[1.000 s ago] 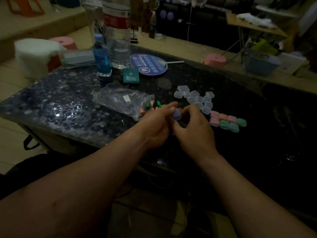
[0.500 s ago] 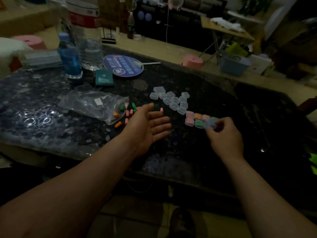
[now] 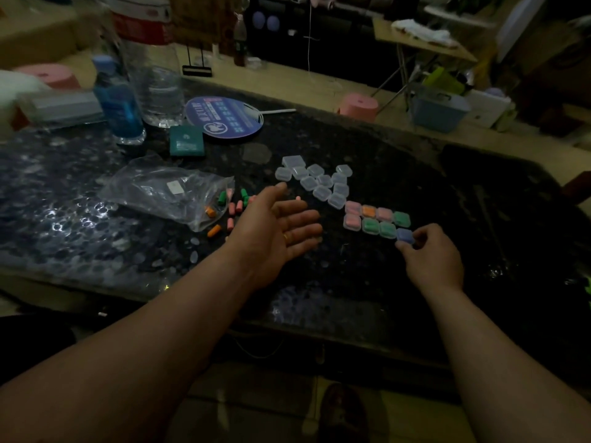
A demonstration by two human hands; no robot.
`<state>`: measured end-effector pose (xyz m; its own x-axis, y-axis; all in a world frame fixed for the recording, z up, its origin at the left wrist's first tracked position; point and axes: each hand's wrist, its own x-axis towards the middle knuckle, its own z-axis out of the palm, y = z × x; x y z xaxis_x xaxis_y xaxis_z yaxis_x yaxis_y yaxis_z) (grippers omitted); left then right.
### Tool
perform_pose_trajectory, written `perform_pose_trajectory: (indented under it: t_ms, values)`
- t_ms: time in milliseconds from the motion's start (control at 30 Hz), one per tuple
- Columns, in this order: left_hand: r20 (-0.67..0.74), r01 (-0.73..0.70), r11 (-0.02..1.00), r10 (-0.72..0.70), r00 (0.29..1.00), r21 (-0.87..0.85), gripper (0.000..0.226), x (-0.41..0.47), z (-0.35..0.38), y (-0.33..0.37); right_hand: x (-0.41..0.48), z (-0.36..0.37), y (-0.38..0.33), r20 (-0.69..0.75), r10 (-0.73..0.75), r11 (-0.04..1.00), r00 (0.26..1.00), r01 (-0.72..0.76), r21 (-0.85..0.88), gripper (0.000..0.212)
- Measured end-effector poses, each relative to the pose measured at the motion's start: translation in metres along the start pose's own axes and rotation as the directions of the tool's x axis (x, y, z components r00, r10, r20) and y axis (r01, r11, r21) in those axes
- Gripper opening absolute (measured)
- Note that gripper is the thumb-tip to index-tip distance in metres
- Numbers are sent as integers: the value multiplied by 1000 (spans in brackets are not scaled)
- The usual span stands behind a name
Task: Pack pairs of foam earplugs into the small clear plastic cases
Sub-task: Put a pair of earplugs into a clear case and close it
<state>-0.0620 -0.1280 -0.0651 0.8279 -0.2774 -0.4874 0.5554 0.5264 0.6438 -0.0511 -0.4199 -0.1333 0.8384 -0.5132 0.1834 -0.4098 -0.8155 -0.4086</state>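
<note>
Seven filled cases (image 3: 377,219) lay in two rows on the dark table (image 3: 64,219), showing pink, orange and green through their clear plastic. An eighth, the blue case (image 3: 405,235), sat at the right end of the nearer row, touching the green one beside it. My right hand (image 3: 430,254) had its fingers curled, with thumb and fingertips pinching the blue case at its near edge. My left hand (image 3: 275,225) was relaxed and held nothing. It hovered with the palm turned inward and the fingers straight and slightly spread, a ring on one of them. Just beyond its fingertips lay a cluster of empty clear cases (image 3: 319,182), close behind the filled rows. To the left of that hand, loose earplugs (image 3: 230,209) in pink, green and orange were scattered at the mouth of a crumpled plastic bag (image 3: 166,190), with a few more inside it. Farther back stood a blue bottle (image 3: 118,100), a round fan (image 3: 224,116) and a small teal box (image 3: 187,140).
</note>
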Motion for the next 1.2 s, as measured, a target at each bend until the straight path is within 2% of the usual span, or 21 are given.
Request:
perform_pose_trajectory:
  t_ms: [267,400,500,667,767,900,1000,1100,1167,1200]
  values:
    - [-73,-28,1000,28,997,3,46,-7,-3,9,0,-8,-20,-43,-7,1000,999,9,28,30]
    - [-210,-106,990,124,970,93,26,-5,-3,16,-5,-4,-67,-33,-166,983,986,168,77,24]
    - [-253,-171,957,230,940,234,20,-3,-9,20,5,6,-104,85,-312,947,946,317,-50,23]
    - [-305,-233,943,301,904,238,24,-4,-20,35,32,22,-139,285,-315,877,905,393,-277,33]
    - [-311,-235,957,279,909,171,25,-5,-25,42,40,34,-144,301,-316,832,900,415,-367,23]
    - [-312,-256,950,301,901,178,27,-4,-29,46,42,42,-151,295,-297,803,908,405,-437,25]
    - [-301,-246,951,295,907,189,29,-7,-32,48,39,40,-159,342,-244,820,907,381,-427,23]
    - [-239,-194,964,234,942,180,28,-11,-36,52,28,32,-166,339,-224,857,914,350,-379,26]
    - [-153,-178,939,230,961,294,18,-13,-38,52,16,17,-170,318,-226,942,921,290,-168,28]
    - [-100,-200,883,265,959,424,22,-13,-40,51,7,6,-173,327,-206,978,922,205,37,26]
